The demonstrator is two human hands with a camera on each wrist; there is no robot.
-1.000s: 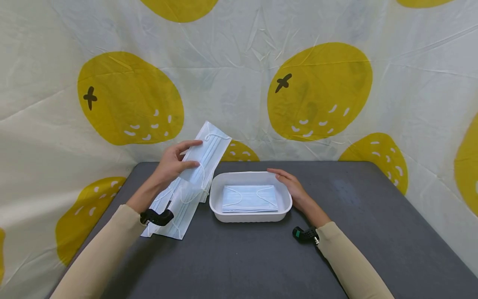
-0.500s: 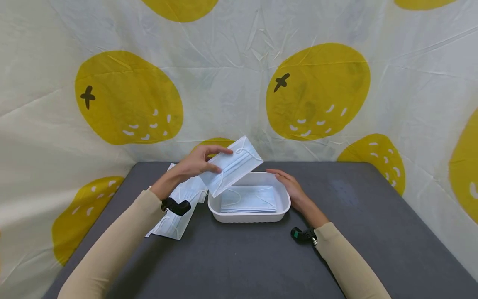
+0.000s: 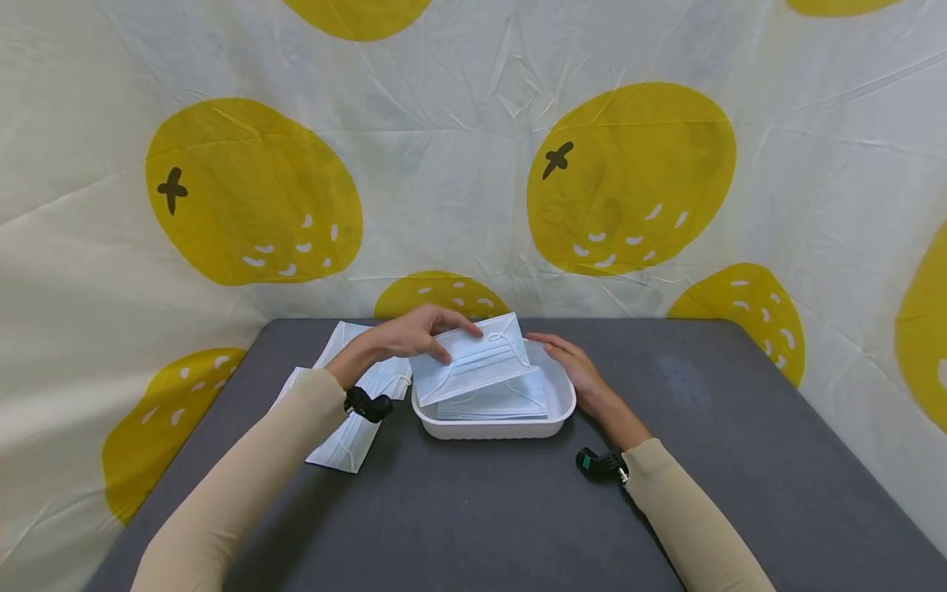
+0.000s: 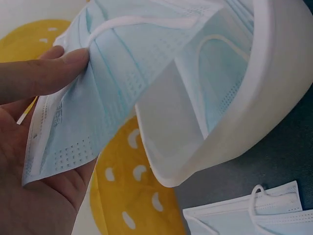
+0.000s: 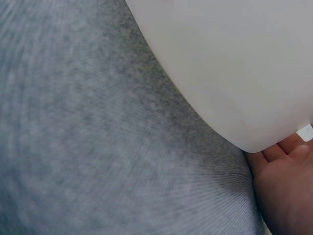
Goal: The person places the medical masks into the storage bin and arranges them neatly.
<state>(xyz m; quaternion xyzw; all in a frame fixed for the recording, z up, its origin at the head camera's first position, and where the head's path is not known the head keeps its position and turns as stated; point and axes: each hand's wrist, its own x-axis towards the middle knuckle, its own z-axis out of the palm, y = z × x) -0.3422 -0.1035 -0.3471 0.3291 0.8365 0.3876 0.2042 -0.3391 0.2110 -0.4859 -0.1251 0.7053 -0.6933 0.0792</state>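
My left hand pinches a pale blue face mask near its left end, thumb on the near face, fingers behind. The mask slants over a white plastic tub, overlapping its left and back rim in the head view. Inside the tub lies a flat stack of face masks, partly covered by the held one. In the left wrist view the thumb presses on the pleats beside a white ear loop. My right hand rests along the tub's right end, fingers extended by the back right corner.
More face masks lie overlapped on the dark grey table, left of the tub and partly under my left forearm. A white sheet with yellow fruit prints hangs behind the table. Each wrist wears a black camera band.
My left hand has carried the face mask rightward and down from above the loose masks to over the tub, turning it nearly level. The right hand stays at the tub's end.
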